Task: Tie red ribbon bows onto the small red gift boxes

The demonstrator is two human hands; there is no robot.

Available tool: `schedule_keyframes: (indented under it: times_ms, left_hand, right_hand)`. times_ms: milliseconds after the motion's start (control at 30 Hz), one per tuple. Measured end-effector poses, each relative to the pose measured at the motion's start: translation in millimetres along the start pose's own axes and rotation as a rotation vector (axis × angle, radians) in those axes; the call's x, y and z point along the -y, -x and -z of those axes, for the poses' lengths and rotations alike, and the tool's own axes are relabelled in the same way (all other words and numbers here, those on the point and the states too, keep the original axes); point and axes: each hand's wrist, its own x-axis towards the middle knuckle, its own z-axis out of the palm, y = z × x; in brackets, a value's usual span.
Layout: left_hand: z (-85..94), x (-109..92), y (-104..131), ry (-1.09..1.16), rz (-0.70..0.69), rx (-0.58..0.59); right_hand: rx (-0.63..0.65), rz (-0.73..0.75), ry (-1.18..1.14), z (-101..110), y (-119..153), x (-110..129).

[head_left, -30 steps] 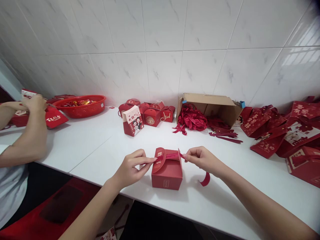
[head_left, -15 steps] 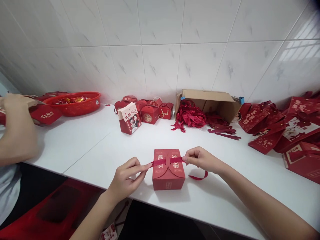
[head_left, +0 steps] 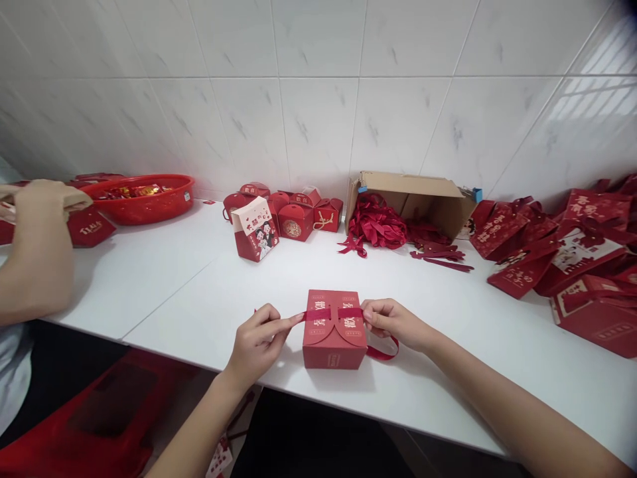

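Observation:
A red gift box [head_left: 334,355] with gold lettering stands upright near the table's front edge, its curved top flaps folded together. Through slots in the top runs a red ribbon [head_left: 350,313], coming out on both sides. My left hand [head_left: 261,340] pinches the ribbon's left part just beside the box, and a bit of ribbon shows above the knuckles. On the other side, my right hand [head_left: 395,322] pinches the right part close to the box edge. A loose length of ribbon curls on the table below the right hand.
Behind the box stand several small red boxes [head_left: 296,221] and a white-topped box [head_left: 256,229]. An open carton [head_left: 412,184] holds red ribbons [head_left: 378,222]. Finished-looking red boxes [head_left: 592,312] pile up at right. At left are a red basin [head_left: 149,207] of sweets and another person's arm [head_left: 42,259].
My left hand's ribbon end now shows above its knuckles. The loose ribbon loop at right has drawn closer to the box. The view has shifted slightly; the box stays in place.

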Motion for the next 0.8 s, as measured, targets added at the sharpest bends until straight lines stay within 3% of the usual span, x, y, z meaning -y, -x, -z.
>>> schedule_keyframes:
  times_ms: [267,467,800]
  left_hand:
    - [-6.7,-10,11,-0.016,0.063,-0.034]
    - [-6.7,-13,16,-0.114,0.057,-0.096]
    - [-5.6,-6,6,-0.181,0.086,-0.134]
  right_hand:
    - [-0.002,0.108,-0.038,-4,-2,3]
    - [-0.048,0.136,0.151,3,-8,13]
    - [-0.158,0.011,0.211,-3,4,21]
